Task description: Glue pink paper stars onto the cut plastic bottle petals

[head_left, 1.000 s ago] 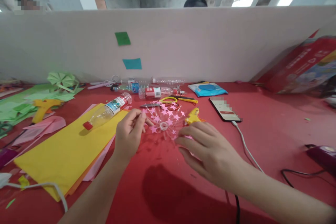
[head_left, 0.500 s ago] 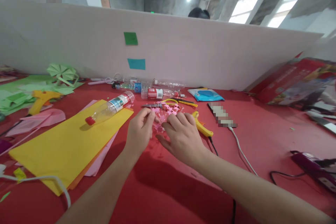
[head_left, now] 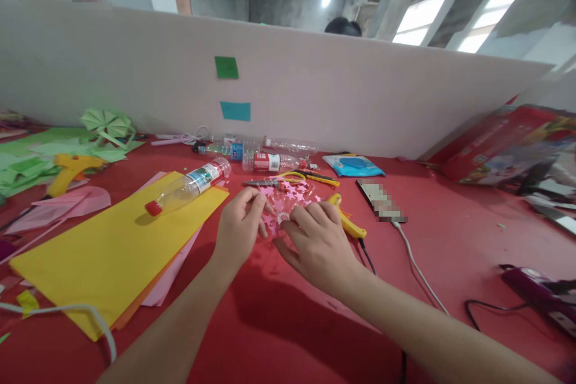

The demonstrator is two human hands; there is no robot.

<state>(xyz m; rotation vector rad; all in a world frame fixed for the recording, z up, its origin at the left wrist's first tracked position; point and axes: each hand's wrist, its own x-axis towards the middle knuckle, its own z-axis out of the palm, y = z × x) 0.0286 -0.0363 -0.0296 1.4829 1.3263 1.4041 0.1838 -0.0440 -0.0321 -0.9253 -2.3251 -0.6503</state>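
Observation:
A clear plastic piece covered with pink stars point(head_left: 296, 193) is between my hands, above the red table. A pale clear ring point(head_left: 282, 217), like a bottle neck, shows near its middle. My left hand point(head_left: 240, 225) is closed in a pinch at the piece's left edge, thumb against forefinger. My right hand point(head_left: 317, 240) curls its fingers over the right side, its thumb lower and apart. The fingertips of the right hand are partly hidden, and their exact grip does not show. Just behind the right hand lies a yellow glue gun point(head_left: 348, 222), its cord trailing toward me.
Scissors point(head_left: 261, 182), yellow-handled pliers point(head_left: 321, 179) and several plastic bottles point(head_left: 267, 162) lie beyond my hands. At left are yellow paper point(head_left: 112, 252), a red-capped bottle point(head_left: 180, 192) and another glue gun point(head_left: 72, 171). To the right lie a phone point(head_left: 380, 199) and a power strip point(head_left: 540, 294).
My right hand has shifted slightly right and down, so the pale ring and more stars show between the hands. The left hand keeps its pinch in nearly the same spot.

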